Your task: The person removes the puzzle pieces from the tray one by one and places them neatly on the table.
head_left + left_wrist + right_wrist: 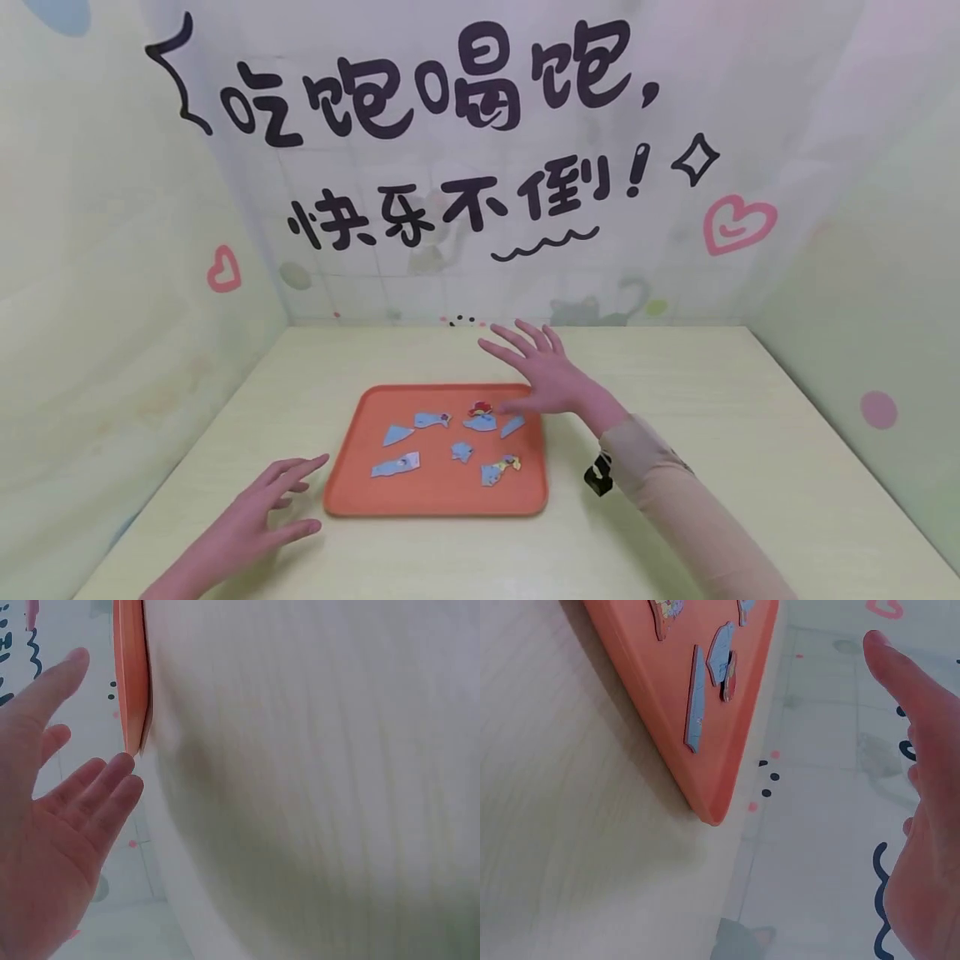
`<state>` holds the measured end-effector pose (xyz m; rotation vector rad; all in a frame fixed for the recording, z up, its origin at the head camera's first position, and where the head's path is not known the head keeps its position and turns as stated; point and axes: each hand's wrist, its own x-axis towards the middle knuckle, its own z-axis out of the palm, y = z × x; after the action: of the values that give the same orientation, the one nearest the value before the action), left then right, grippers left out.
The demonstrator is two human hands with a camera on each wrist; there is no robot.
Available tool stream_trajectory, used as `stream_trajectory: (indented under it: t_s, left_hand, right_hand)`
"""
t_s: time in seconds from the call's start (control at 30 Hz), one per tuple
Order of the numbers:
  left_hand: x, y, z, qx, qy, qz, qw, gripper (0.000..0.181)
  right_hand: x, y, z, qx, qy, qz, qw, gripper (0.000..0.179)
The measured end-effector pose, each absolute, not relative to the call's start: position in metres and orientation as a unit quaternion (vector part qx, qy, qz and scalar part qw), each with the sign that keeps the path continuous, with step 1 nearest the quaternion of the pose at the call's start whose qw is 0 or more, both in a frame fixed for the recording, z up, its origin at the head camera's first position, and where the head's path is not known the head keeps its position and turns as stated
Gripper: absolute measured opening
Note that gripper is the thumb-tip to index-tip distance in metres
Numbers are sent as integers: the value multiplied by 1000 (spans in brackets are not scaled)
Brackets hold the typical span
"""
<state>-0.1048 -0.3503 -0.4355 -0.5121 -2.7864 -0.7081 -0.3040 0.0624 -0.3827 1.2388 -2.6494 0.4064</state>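
Observation:
An orange tray (442,496) lies on the table, with several flat, irregular blue pieces, like torn or cut picture pieces, spread over it. One piece carries a red patch (480,408), and another at the lower right has yellow on it (498,471). My right hand (551,379) hovers over the tray's far right corner, fingers spread and holding nothing; the right wrist view shows it above the blue pieces (696,701). Left of the tray, my left hand (258,517) is held with fingers extended and thumb apart, its fingertips near the tray's left edge (133,675), holding nothing.
The pale wooden table (675,375) extends around the tray on all sides. A printed cloth backdrop (420,292) with dark lettering stands behind it, and cloth walls rise at left and right. A black object (598,477) shows at the right wrist.

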Motion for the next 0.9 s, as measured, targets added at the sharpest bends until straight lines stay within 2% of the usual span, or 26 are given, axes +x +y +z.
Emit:
stream_trajectory:
  t_s: [0.17,0.33,0.5,0.7,0.9]
  left_hand:
    - [-107,-346,-439,-153,-941,-294,63,76]
    - [-112,-342,-438,-131,-941,-310,49,74]
    - [-117,-339,-440,-134,-930,-340,33,74]
    - [-122,-336,-443,-83,-924,-374,-2,75]
    - [-123,-336,-446,-68,-914,-400,-32,72]
  right_hand:
    - [-311,56,-391,423,-887,164,87,92]
    - [-317,48,-399,422,-881,198,83,88]
    - [-321,40,-410,415,-881,222,49,80]
    - [-322,33,-420,408,-877,254,13,71]
    - [-322,28,-428,394,-883,256,-10,63]
